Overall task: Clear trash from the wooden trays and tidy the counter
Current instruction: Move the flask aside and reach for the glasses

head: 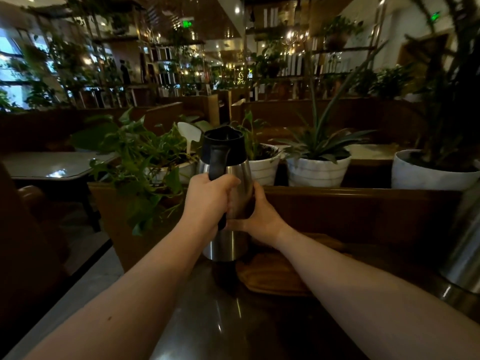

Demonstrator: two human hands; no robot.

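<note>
Wooden tray (270, 275) on dark counter (223, 323), dim, contents not discernible, partly hidden behind right forearm. Steel jug (228, 193) upright at tray's left edge; whether resting or lifted, cannot tell. Left hand (207, 201) clenched round black handle (217, 162); right hand (259, 216) wrapped against jug body. Second steel vessel (465, 245) cut off at right. Potted plants (318, 162) crowd ledge behind; bare counter nearside.
</note>
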